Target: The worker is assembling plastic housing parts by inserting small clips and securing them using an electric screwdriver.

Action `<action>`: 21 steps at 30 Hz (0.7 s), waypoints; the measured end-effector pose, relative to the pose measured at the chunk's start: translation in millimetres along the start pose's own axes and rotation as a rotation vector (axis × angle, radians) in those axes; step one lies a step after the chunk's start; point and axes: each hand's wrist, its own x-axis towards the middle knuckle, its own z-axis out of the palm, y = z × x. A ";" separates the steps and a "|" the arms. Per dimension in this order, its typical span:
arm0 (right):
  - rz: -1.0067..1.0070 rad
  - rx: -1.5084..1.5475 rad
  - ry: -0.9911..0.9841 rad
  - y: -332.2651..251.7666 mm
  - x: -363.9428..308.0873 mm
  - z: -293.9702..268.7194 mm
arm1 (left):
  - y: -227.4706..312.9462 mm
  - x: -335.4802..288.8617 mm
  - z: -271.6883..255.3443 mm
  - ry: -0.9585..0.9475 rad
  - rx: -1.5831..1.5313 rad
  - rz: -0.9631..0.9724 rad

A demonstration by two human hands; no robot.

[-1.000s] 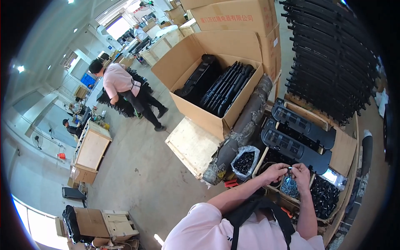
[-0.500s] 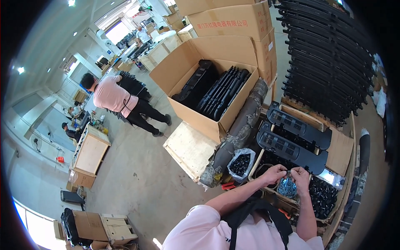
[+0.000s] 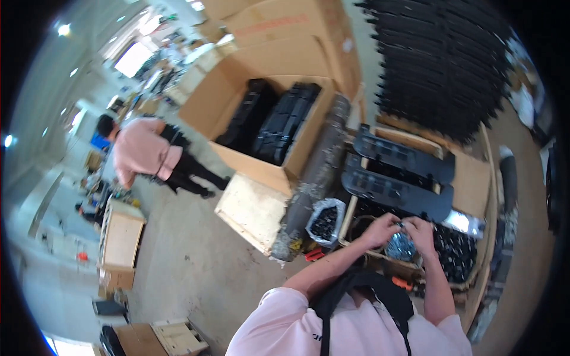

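Note:
My left hand (image 3: pixel 380 231) and my right hand (image 3: pixel 421 236) meet above the parts bins, fingertips pinched close together. Between them is a small dark piece, too small and blurred to name. Right below lie shiny bluish metal pieces (image 3: pixel 401 248), thin and loose, in a compartment. Small black parts (image 3: pixel 456 254) fill the compartment beside my right hand. Just beyond my fingers, a long black slotted panel (image 3: pixel 396 191) rests across the bins, with a second black panel (image 3: pixel 409 155) behind it.
A plastic bag of small black parts (image 3: pixel 324 223) stands left of the bins, near a red-handled tool (image 3: pixel 314 254). An open carton (image 3: pixel 255 169) holds black panels. Black parts are stacked high (image 3: pixel 439 65) at the far right. A person in pink (image 3: pixel 142 148) stands at left.
The view has shifted, so the surroundings appear further left and higher. My hands stay pinched together over the bins. The person at left has turned slightly and one arm now hangs lower.

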 end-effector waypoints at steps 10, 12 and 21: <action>0.090 0.008 0.107 17.4 7.6 -34.4 | 41.6 33.8 16.8 -0.122 0.451 -0.016; 0.106 -0.021 0.179 20.3 4.4 -43.9 | 47.9 44.9 31.1 -0.087 0.616 0.025; 0.078 -0.288 0.406 31.1 8.9 -69.7 | 50.8 81.4 74.8 -0.120 0.817 0.152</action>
